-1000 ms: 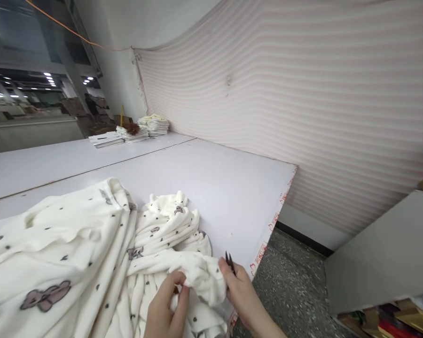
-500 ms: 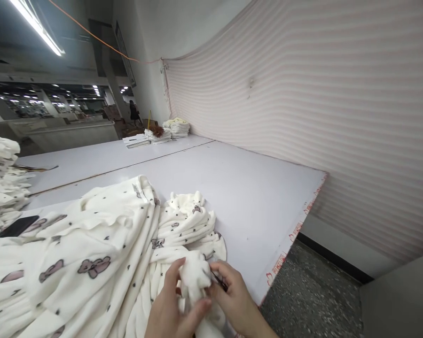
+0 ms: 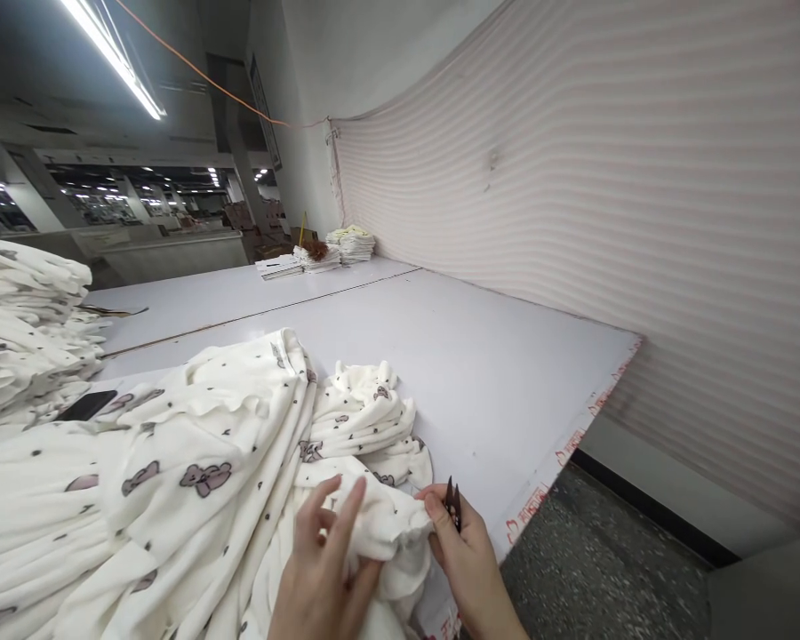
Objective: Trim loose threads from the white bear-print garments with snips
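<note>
White fleece fabric with a bear print lies heaped across the table's near left side. Its loose ruffled edge is between my hands. My left hand rests against this fabric, fingers spread apart, the thumb partly under the ruffle. In my right hand sits a small pair of dark thread snips, blades pointing up and slightly parted. The thumb and forefinger of that same hand pinch the end of the ruffled edge.
A tall pile of similar white fabric stands at the left, a dark phone-like slab beside it. Folded stacks sit at the far end of the pale table. A striped cloth sheet hangs along the right.
My left fingers have opened from their hold on the bunched fabric. My right hand has moved right, drawing out the edge, and the snips now point upward. The view has shifted slightly left.
</note>
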Available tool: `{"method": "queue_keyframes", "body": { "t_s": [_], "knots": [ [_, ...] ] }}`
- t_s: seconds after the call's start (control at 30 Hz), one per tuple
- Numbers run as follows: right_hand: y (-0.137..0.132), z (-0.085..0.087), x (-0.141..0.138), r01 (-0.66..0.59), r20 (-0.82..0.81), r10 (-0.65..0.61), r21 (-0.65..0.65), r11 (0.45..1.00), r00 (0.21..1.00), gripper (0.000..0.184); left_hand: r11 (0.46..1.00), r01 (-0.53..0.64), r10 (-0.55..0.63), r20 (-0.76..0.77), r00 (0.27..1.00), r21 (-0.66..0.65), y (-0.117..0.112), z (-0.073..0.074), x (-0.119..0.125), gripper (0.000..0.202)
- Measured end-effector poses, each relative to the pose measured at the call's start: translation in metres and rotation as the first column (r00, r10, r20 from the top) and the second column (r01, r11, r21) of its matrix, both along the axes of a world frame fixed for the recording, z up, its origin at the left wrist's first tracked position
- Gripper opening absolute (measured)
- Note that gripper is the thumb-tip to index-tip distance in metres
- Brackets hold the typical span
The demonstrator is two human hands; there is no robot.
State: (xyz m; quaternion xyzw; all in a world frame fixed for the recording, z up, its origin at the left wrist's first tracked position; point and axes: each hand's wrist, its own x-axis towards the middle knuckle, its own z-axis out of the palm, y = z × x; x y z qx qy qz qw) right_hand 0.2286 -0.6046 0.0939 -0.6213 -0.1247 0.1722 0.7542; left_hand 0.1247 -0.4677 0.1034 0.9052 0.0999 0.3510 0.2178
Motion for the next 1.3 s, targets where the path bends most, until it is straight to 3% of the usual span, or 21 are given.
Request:
{"method": "queue_keyframes", "body": {
  "t_s": [0.1,0.17,0.23,0.3,0.43,0.6,0.8,0.93,1.13,1.3],
  "knots": [
    [-0.006,0.002,-0.002,-0.006,0.186,0.029,-0.122,0.993,0.982,0.032,0.970,0.236,-0.234,0.026,0.972,-0.056,-0.002,0.005,0.003,0.026],
    [-0.013,0.000,-0.001,0.062,0.308,-0.001,-0.188,0.980,0.951,0.028,0.941,0.327,-0.321,0.077,0.944,-0.084,-0.002,0.005,0.003,0.021],
    [-0.020,-0.002,-0.003,0.099,0.429,-0.003,-0.201,0.974,0.903,0.022,0.938,0.344,-0.334,0.133,0.933,-0.054,-0.003,0.000,0.003,0.023],
    [-0.028,-0.004,-0.006,0.019,0.489,0.084,-0.202,0.979,0.868,0.025,0.955,0.297,-0.293,0.175,0.940,0.005,-0.005,-0.008,0.002,0.025],
    [-0.038,0.004,-0.016,-0.136,0.486,0.289,-0.327,0.935,0.825,0.025,0.977,0.185,-0.203,0.186,0.961,0.109,-0.008,-0.017,0.001,0.022],
    [-0.048,0.024,-0.016,-0.254,0.349,0.409,-0.411,0.875,0.843,0.021,0.944,0.298,-0.313,0.103,0.944,0.139,-0.006,-0.010,0.003,0.030],
    [-0.051,0.033,-0.010,-0.205,0.388,0.532,-0.630,0.749,0.753,0.024,0.934,0.341,-0.349,0.060,0.935,0.110,-0.006,-0.006,0.010,0.030],
    [-0.050,0.029,-0.008,-0.180,0.404,0.534,-0.648,0.740,0.743,0.018,0.924,0.370,-0.376,0.049,0.925,0.093,-0.006,-0.004,0.012,0.029],
    [-0.053,0.028,-0.009,-0.194,0.375,0.545,-0.663,0.723,0.750,0.029,0.917,0.394,-0.397,0.030,0.917,0.063,-0.005,-0.002,0.013,0.027],
    [-0.049,0.033,-0.010,-0.153,0.407,0.558,-0.694,0.704,0.723,0.016,0.909,0.418,-0.418,0.001,0.909,-0.002,-0.005,0.000,0.013,0.027]
  ]
}}
